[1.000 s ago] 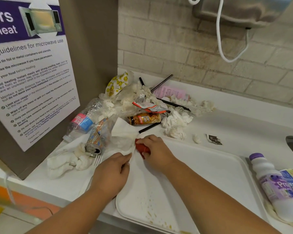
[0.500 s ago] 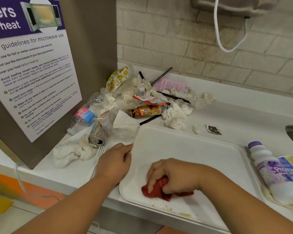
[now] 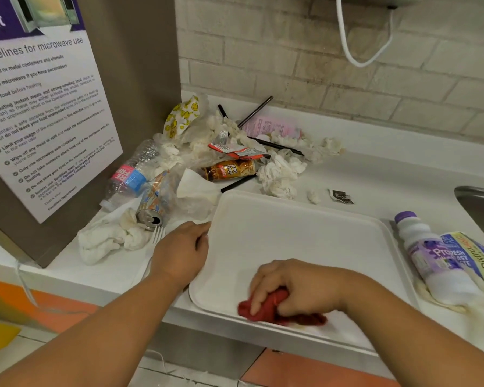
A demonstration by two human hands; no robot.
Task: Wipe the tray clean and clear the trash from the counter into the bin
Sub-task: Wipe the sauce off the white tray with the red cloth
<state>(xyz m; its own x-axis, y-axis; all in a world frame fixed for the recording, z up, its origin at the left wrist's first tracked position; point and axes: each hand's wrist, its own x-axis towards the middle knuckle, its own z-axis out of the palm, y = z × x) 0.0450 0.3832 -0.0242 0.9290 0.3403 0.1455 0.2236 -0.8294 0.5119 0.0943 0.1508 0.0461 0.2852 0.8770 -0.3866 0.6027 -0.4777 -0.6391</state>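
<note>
Head view is looking down on a white counter (image 3: 375,174) where the tray (image 3: 291,236) is lying flat at the front edge, between a heap of trash on the left and a bottle (image 3: 430,261) lying on its side to the right. The hands are working apart. The left hand (image 3: 182,252) is gripping the tray's left rim, fingers curled over the edge. The right hand (image 3: 299,289) is clutching a bunched red cloth (image 3: 263,308) and pressing it onto the tray's near side, close to the front rim, where a faint yellowish smear is showing just beside the cloth.

Behind and left of the tray, the trash is lying in a pile against the wall corner: crumpled tissues (image 3: 280,174), a crushed clear bottle with a pink and blue label (image 3: 129,177), a dented can (image 3: 151,208) with its open top facing the camera, a brown packet (image 3: 229,170), black straws (image 3: 274,145) and a yellow-printed wrapper (image 3: 182,115). A white fork (image 3: 158,234) is lying just left of the left hand. A small torn wrapper (image 3: 342,196) is sitting alone behind the tray. A microwave poster (image 3: 39,107) is hanging on the left panel, and a sink (image 3: 481,202) is edging in at the far right.
</note>
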